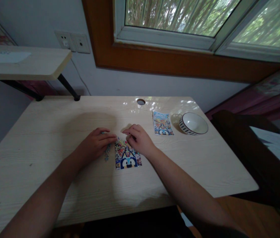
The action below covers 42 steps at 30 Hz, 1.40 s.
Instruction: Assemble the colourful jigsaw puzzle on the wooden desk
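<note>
On the table, between my hands, lies a small jigsaw puzzle (128, 158) with a blue cartoon dog's face at its lower edge and a crowded colourful pattern above. My left hand (96, 142) rests left of its upper corner, fingers stretched out, the fingertips at the corner. Partly under that hand is a strip of tiny loose pieces (107, 153). My right hand (140, 138) is over the puzzle's upper right part, fingers bent and thumb drawn close to them. Anything pinched there is too small or hidden to make out.
A printed picture card (163, 123) with the same dog lies at the back right, beside a white bowl (194, 123) with a striped outside. A raised shelf (26, 67) stands at the back left. Near the table's back edge is a round cable hole (141, 102).
</note>
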{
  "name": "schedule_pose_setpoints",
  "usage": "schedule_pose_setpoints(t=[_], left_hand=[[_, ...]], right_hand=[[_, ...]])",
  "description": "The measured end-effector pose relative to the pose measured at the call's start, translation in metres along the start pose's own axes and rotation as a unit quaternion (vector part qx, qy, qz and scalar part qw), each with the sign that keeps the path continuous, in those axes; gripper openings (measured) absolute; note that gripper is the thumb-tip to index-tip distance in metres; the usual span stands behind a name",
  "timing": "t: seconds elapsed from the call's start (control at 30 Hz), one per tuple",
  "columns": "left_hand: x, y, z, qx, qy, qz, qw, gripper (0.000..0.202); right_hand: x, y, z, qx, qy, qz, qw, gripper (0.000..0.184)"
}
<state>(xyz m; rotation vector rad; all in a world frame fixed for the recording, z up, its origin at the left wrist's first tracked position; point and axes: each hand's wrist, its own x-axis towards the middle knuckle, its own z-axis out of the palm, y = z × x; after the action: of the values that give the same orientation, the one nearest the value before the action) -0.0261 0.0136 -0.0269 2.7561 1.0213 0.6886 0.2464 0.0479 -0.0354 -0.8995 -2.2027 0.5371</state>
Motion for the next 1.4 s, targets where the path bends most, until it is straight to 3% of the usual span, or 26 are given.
schedule_pose_setpoints(t=[0.47, 1.17, 1.4], left_hand=[[-0.002, -0.002, -0.005, 0.021, -0.024, 0.02, 0.999, 0.038], [-0.002, -0.002, -0.005, 0.025, -0.015, 0.018, 0.999, 0.043], [-0.002, 0.0, -0.006, 0.033, -0.02, 0.016, 0.999, 0.039]], right_hand=[[0.003, -0.004, 0.005, -0.096, -0.051, -0.039, 0.993, 0.019], [0.008, -0.021, 0.016, -0.144, -0.054, -0.002, 0.988, 0.019], [0.006, -0.014, 0.018, -0.119, -0.041, 0.011, 0.992, 0.033]])
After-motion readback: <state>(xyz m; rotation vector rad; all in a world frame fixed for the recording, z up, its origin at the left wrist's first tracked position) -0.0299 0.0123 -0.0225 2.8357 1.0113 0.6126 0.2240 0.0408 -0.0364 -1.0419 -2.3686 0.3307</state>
